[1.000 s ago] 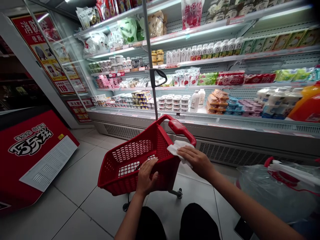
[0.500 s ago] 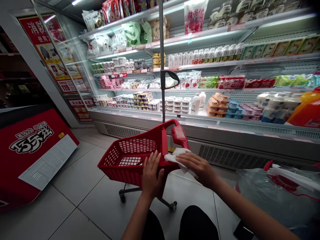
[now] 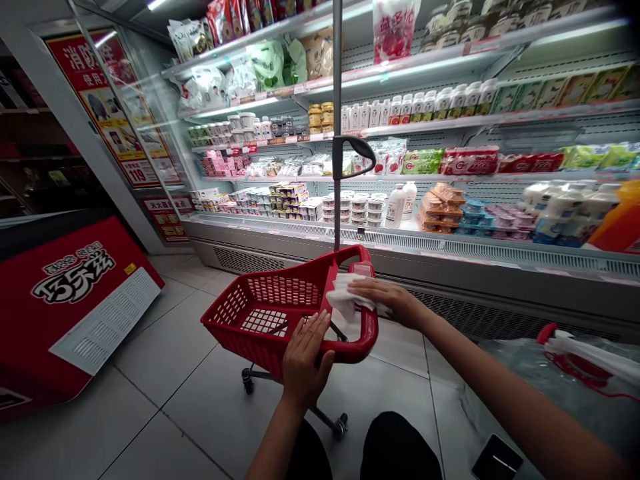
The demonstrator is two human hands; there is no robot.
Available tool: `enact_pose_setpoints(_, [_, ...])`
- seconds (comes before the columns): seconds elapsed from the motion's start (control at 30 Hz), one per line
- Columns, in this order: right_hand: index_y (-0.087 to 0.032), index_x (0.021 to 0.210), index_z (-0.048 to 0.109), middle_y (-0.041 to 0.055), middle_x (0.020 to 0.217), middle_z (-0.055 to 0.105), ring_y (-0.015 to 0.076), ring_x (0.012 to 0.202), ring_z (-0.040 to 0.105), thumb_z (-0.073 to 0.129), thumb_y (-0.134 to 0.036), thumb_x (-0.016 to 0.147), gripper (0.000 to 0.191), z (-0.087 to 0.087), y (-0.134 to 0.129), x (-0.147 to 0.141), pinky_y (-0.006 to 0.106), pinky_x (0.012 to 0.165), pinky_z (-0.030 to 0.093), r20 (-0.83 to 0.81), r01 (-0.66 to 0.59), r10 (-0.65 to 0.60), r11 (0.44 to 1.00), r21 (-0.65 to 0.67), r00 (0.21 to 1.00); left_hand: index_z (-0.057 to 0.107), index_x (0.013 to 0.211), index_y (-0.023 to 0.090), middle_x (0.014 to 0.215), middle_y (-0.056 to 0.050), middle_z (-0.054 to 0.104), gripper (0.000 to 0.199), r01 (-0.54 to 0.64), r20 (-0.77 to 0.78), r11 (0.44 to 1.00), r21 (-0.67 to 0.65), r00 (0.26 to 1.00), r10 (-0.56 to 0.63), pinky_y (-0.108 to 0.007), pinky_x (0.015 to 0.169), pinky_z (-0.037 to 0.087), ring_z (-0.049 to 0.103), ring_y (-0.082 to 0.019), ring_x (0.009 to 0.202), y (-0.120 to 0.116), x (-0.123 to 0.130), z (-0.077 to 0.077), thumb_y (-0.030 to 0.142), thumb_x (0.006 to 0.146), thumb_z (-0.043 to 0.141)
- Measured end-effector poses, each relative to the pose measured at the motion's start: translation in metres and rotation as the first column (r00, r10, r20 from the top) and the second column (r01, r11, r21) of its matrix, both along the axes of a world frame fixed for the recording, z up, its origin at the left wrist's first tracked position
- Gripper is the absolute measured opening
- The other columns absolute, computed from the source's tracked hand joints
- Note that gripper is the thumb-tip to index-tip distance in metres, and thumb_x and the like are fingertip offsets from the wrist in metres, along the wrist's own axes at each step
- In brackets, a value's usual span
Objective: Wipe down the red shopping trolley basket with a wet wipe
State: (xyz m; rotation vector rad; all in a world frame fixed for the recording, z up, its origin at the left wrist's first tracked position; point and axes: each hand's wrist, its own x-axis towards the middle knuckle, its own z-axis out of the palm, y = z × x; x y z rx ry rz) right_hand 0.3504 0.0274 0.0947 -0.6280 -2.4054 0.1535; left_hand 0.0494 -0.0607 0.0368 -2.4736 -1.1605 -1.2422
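Work in hand: white cloth point(image 3: 341, 293) at the handle point(image 3: 369, 331) of a red shopping cart point(image 3: 260, 352). Cart stands on the tiled floor in front of the person's knees, basket to the left, handle loop to the right.

Right hand point(image 3: 384, 297): reaches over the handle from the right, fingers close together and laid over the cloth, holding it on the side bar. Part of the cloth hangs into the opening of the loop. Thumb hidden, so cannot tell whether the cloth is pinched or only pressed down.

Left hand point(image 3: 306, 360): fingers straight and side by side, thumb spread away, palm toward the near rim of the basket. It grips nothing that shows; it appears to steady the cart.

Progress, as judged: under way, not finished, since the cloth is at the handle. Near bend of the loop is bare of cloth, as is the basket rim. Finished parts cannot be told from untouched ones; the red plastic looks alike throughout. Basket interior and pole point(image 3: 337, 213): no cloth on either.

Nearby: chilled shelves behind the cart; a flat dark object point(image 3: 497, 459) on the floor at lower right.
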Motion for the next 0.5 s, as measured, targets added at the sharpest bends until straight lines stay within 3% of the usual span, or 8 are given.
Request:
enact_pose_setpoints(0.1, [-0.031,0.156,0.044,0.0049,0.155,0.053,0.0215,0.146,0.045,0.04,0.004,0.086,0.078,-0.001,0.024,0.007,0.05,0.12,0.04,-0.033,0.068,-0.069,0.997,-0.04,0.997,0.038,0.159,0.025,0.151,-0.006,0.057,0.055,0.016,0.02,1.0,0.016,1.0,-0.016,-0.049,0.124,0.035,0.05,-0.025,0.144,0.002,-0.001,0.0,0.038,0.105,0.041])
enact_pose_setpoints(0.2, [-0.03,0.155,0.045,0.0043,0.156,0.052,0.0219,0.147,0.044,0.039,0.007,0.078,0.087,-0.007,0.029,0.008,0.051,0.121,0.039,-0.074,0.154,-0.156,0.987,-0.041,0.985,0.041,0.157,0.025,0.15,-0.007,0.059,0.054,0.037,0.022,0.999,0.038,0.999,-0.038,-0.048,0.123,0.035,0.052,-0.025,0.142,0.002,-0.005,-0.001,0.036,0.104,0.042])
enact_pose_setpoints(0.33, [-0.032,0.157,0.041,0.0033,0.159,0.049,0.0208,0.149,0.04,0.039,0.007,0.083,0.085,-0.013,-0.006,-0.006,0.05,0.122,0.037,-0.092,0.182,-0.185,0.983,-0.037,0.979,0.048,0.153,0.025,0.145,-0.007,0.063,0.05,0.082,0.05,0.995,0.048,0.995,-0.085,-0.048,0.123,0.034,0.055,-0.025,0.14,0.001,-0.017,0.0,0.036,0.104,0.04])
enact_pose_setpoints(0.5, [-0.033,0.157,0.041,0.0034,0.157,0.051,0.0209,0.15,0.04,0.041,-0.002,0.098,0.067,-0.005,-0.051,-0.021,0.048,0.123,0.037,-0.019,0.05,-0.051,0.998,-0.049,0.999,0.053,0.148,0.025,0.141,-0.007,0.066,0.05,0.065,0.124,0.998,-0.001,0.99,-0.064,-0.052,0.124,0.032,0.056,-0.027,0.138,0.002,-0.022,0.006,0.043,0.105,0.036])
